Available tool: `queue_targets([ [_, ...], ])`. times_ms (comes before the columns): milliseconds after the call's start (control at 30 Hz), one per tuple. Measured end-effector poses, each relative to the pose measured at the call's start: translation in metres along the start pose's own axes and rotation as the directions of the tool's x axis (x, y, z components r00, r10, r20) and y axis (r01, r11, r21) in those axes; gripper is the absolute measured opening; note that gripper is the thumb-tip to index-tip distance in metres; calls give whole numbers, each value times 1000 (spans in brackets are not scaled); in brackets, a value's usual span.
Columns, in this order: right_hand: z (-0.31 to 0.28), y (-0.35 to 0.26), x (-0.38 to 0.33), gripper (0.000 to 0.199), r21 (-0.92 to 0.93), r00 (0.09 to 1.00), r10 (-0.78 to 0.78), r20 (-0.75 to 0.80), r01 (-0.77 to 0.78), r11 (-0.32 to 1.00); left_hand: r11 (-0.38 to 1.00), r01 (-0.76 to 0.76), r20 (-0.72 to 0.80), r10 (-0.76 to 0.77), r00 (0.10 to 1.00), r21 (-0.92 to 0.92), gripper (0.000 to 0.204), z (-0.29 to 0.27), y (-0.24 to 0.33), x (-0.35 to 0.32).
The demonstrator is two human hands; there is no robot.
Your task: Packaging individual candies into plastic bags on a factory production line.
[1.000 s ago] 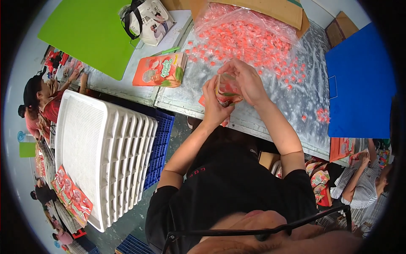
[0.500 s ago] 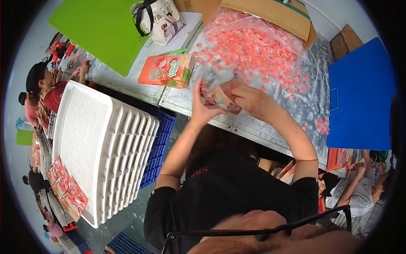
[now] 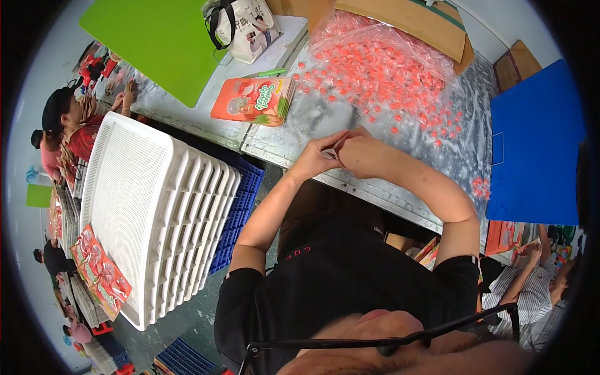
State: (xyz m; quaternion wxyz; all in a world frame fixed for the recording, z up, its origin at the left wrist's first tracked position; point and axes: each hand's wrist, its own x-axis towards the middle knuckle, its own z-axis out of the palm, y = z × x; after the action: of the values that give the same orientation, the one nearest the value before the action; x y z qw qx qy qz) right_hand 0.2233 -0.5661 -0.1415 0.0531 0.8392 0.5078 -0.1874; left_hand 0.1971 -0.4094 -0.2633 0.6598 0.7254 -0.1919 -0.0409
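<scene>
My left hand (image 3: 314, 159) and my right hand (image 3: 361, 154) meet over the near edge of the metal-topped table (image 3: 275, 149). Between them they grip a small clear plastic packet (image 3: 329, 153). Only a pale sliver of it shows past my fingers; its contents are hidden. Beyond my left hand lies a stack of flat red printed packages (image 3: 240, 103) with a green design. Past my right hand spreads a heap of small red pieces in clear wrappers (image 3: 394, 87), spilling from a clear plastic liner in a cardboard box (image 3: 406, 19).
A stack of white perforated trays (image 3: 128, 187) stands left, with red packaging (image 3: 100, 272) on top. A green board (image 3: 153, 44), a printed bag (image 3: 245, 31) and a green-handled tool (image 3: 270, 73) lie beyond. A blue panel (image 3: 534, 150) stands right. Other people work at both sides.
Both hands have closed in together around the packet, which showed plainly before and is now nearly covered. The view has shifted slightly.
</scene>
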Motion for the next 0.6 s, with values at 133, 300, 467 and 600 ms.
queue_targets([
  [133, -6, 9, 17, 15, -32, 948, 39, 314, -30, 999, 995, 84, -24, -85, 996, -55, 71, 9, -9, 1],
  [300, -5, 3, -21, 22, 105, 822, -66, -565, 151, 983, 999, 11, -262, -20, 965, -36, 57, -1, -7, -10],
  [467, 16, 18, -35, 32, 406, 422, 375, -826, -17, 914, 998, 48, -327, -57, 943, -35, 44, -2, 28, -17],
  [600, 70, 42, -22, 23, 870, 691, 534, -488, 337, 360, 989, 51, -275, -87, 957, -135, 34, -1, 21, -20],
])
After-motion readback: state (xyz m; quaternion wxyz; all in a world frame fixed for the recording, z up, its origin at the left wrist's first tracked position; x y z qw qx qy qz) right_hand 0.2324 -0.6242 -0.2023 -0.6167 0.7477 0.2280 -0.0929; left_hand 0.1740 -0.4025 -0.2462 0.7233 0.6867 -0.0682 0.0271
